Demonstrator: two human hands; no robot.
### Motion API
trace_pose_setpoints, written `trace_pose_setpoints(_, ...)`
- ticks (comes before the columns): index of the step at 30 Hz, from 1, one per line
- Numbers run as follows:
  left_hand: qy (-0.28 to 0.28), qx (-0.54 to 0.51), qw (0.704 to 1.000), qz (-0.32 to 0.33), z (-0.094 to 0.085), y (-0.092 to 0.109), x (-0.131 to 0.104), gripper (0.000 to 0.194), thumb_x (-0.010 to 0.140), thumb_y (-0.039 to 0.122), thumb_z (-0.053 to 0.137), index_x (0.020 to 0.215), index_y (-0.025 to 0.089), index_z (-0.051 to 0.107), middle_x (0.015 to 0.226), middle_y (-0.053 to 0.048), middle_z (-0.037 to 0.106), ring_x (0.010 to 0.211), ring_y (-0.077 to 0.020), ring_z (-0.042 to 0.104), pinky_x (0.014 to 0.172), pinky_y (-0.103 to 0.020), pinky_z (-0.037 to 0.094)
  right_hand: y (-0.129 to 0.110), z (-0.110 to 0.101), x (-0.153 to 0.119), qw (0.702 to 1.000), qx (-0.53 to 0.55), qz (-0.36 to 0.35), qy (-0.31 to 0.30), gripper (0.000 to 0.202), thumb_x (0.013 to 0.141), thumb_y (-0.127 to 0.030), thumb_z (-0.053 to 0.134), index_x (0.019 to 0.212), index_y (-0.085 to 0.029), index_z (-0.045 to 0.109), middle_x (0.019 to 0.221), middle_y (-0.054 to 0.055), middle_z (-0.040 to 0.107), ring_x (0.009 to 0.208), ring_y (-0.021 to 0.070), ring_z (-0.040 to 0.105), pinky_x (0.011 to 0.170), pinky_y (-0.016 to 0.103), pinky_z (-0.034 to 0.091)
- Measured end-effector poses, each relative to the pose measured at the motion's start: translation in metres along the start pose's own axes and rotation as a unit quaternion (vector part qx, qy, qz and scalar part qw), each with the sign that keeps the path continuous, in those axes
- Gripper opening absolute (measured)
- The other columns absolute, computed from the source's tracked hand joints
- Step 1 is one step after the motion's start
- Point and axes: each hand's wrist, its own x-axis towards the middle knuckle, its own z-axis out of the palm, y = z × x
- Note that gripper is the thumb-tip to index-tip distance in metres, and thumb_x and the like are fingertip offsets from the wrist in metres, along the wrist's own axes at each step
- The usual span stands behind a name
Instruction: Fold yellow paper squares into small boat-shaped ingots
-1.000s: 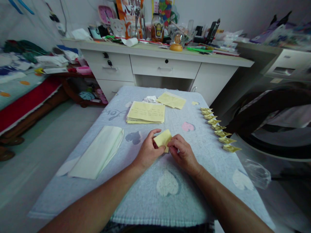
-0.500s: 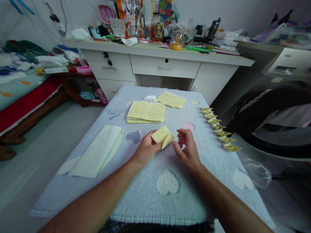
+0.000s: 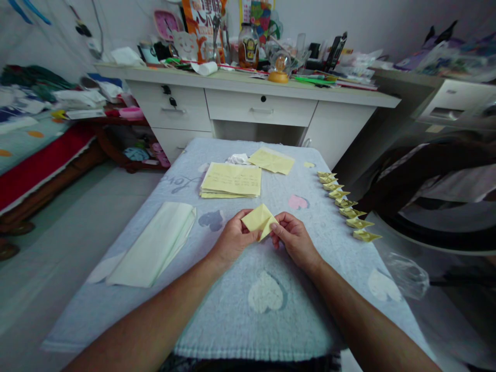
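Observation:
A small folded sheet of yellow paper [image 3: 256, 219] is held between both hands above the cloth-covered table [image 3: 217, 315]. My left hand [image 3: 234, 235] pinches its left side, thumb in front and fingers behind. On the right corner, the thumb and fingers of my right hand [image 3: 291, 235] are closed on the paper. Just beyond lies a stack of yellow paper sheets [image 3: 231, 180] with handwriting on the top one. Another creased yellow sheet [image 3: 272, 160] rests behind the stack. Several folded yellow paper boats [image 3: 351, 213] stand in a row along the table's right edge.
A folded pale green-white sheet [image 3: 155, 245] lies at the left of the table. Crumpled white tissue [image 3: 237, 158] sits by the stack. Behind stands a white desk [image 3: 259, 106] crowded with a jar [image 3: 248, 47] and other items. A washing machine [image 3: 445, 111] is at the right, a bed [image 3: 39, 150] at the left.
My right hand has moved left and closed on the right corner of the folded paper; before, it was apart from it. The left hand keeps its hold. The view has shifted slightly.

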Motion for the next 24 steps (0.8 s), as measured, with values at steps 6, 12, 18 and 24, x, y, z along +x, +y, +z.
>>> trace_pose_setpoints(6,0.021,0.064,0.998,0.009,-0.0005,0.0001,0.0002,0.060,0.061,0.027,0.080,0.113,0.019,0.049,0.092,-0.001,0.065,0.079,-0.0152,0.063,0.068,-0.024,0.049,-0.0007,0.0019,-0.0009,1.000,0.009,0.004,-0.004,0.032,0.076,-0.045,0.069,0.075,-0.019,0.052,0.057,-0.005,0.056,0.044,0.0073,0.047,0.041,0.019,0.041)
trace_pose_setpoints(12,0.015,0.079,0.997,-0.007,-0.0006,0.0072,-0.0049,0.085,0.061,0.022,0.078,0.135,0.022,0.035,0.091,-0.002,0.064,0.075,-0.0155,0.064,0.067,-0.025,0.050,-0.0008,0.0012,-0.0017,1.000,0.004,0.008,0.003,0.030,0.076,-0.044,0.069,0.075,-0.019,0.053,0.056,-0.005,0.055,0.043,0.0075,0.047,0.040,0.020,0.041)
trace_pose_setpoints(18,-0.002,0.095,0.995,-0.011,-0.0017,0.0079,-0.0057,0.095,0.061,0.014,0.074,0.143,0.023,0.025,0.091,-0.002,0.063,0.074,-0.0144,0.063,0.068,-0.025,0.049,0.0002,0.0005,-0.0015,1.000,0.012,0.007,0.006,0.028,0.077,-0.042,0.069,0.075,-0.018,0.054,0.056,-0.005,0.054,0.042,0.0068,0.046,0.040,0.019,0.040)
trace_pose_setpoints(24,-0.010,-0.011,0.999,-0.036,0.0002,0.0084,-0.0047,0.093,0.062,0.012,0.070,0.142,0.023,0.024,0.098,-0.004,0.065,0.078,-0.0146,0.062,0.069,-0.024,0.048,0.0002,-0.0012,0.0000,0.999,0.028,0.013,0.014,0.028,0.077,-0.041,0.069,0.075,-0.018,0.053,0.058,-0.004,0.056,0.042,0.0065,0.046,0.039,0.018,0.039)
